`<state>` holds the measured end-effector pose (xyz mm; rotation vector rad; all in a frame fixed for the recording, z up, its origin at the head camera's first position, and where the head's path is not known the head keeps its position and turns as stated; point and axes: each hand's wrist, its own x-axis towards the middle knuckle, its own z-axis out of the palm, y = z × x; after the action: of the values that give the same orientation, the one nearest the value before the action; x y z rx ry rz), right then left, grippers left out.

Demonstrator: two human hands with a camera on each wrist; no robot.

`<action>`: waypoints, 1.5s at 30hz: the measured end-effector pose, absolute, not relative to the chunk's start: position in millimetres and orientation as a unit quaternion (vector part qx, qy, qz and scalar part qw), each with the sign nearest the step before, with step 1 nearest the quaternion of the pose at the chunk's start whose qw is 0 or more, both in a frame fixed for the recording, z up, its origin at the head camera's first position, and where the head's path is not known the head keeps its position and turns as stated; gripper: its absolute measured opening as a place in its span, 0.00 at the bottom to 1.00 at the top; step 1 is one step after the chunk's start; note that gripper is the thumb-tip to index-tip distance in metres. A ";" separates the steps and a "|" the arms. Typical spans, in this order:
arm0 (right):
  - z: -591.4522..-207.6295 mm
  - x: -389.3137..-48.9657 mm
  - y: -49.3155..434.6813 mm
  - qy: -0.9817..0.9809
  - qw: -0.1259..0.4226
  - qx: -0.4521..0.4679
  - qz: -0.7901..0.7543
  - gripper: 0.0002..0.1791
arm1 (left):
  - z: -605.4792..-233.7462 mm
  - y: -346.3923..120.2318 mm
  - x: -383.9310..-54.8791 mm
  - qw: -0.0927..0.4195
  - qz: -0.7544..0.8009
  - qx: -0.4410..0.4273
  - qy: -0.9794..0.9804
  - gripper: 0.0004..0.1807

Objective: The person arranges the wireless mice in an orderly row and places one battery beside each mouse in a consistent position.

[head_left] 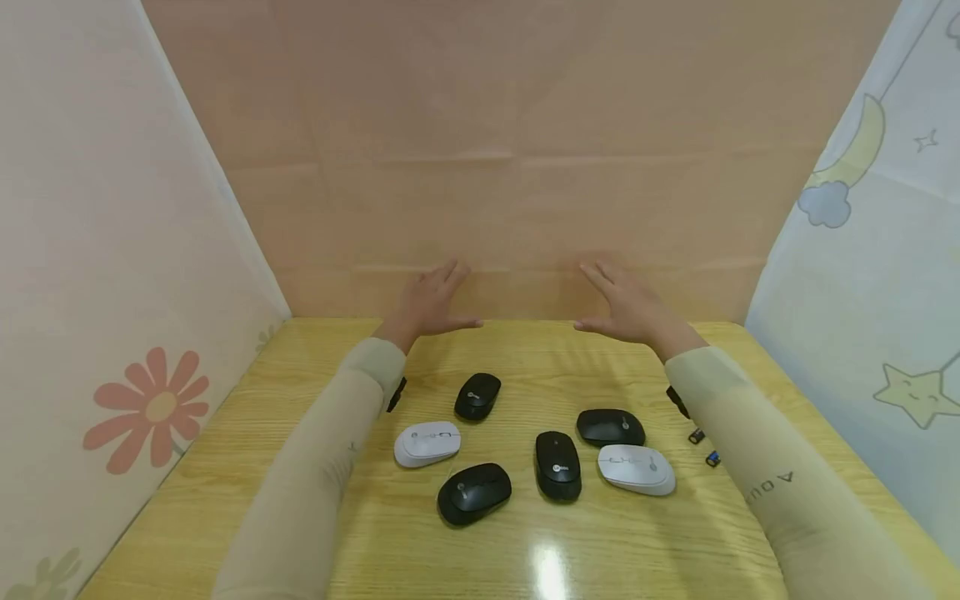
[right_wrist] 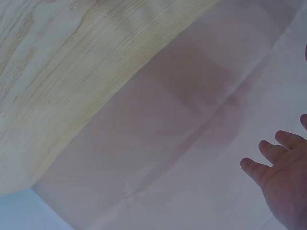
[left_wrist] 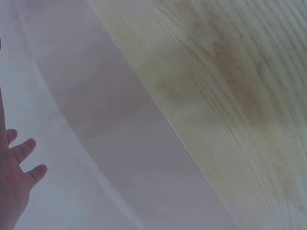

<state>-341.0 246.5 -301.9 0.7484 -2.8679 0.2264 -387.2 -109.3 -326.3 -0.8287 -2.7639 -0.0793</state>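
Both hands are held out over the far part of the table, fingers spread and palms toward each other. Neither my left hand (head_left: 432,302) nor my right hand (head_left: 628,307) holds anything. Nearest the left hand is a black computer mouse (head_left: 477,396), with a white mouse (head_left: 427,443) and another black mouse (head_left: 474,493) closer to me. Toward the right lie a black mouse (head_left: 558,467), a flatter black mouse (head_left: 611,427) and a white mouse (head_left: 637,469) close against it. The wrist views catch only fingers and part of each palm.
Two small USB receivers, a black one (head_left: 697,436) and a blue one (head_left: 712,458), lie beside the right sleeve (head_left: 772,467). The wooden table (head_left: 247,433) meets a brown backdrop (head_left: 480,167) behind, with patterned cloth panels (head_left: 892,275) at both sides.
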 end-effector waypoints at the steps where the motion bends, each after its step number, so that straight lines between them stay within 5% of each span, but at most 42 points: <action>1: -302.4 -338.7 246.9 -0.960 0.086 0.254 0.076 0.53 | -326.9 -109.7 -385.7 0.126 -0.029 -0.287 -0.949 0.57; 13: -309.0 -313.4 252.4 -0.957 0.071 0.268 0.090 0.48 | -341.9 -113.1 -370.4 0.143 -0.024 -0.337 -0.930 0.56; 24: -318.4 -291.3 256.2 -0.943 0.078 0.305 0.103 0.45 | -359.0 -109.6 -352.3 0.109 -0.014 -0.366 -0.924 0.55; 45: -344.3 -265.0 264.0 -0.944 -0.044 0.298 0.132 0.43 | -393.4 -93.2 -317.4 -0.038 -0.009 -0.308 -0.951 0.58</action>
<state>-265.0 264.0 -344.3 0.9647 -3.0520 0.4279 -317.4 -93.2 -393.4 -0.9916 -3.0614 -0.0291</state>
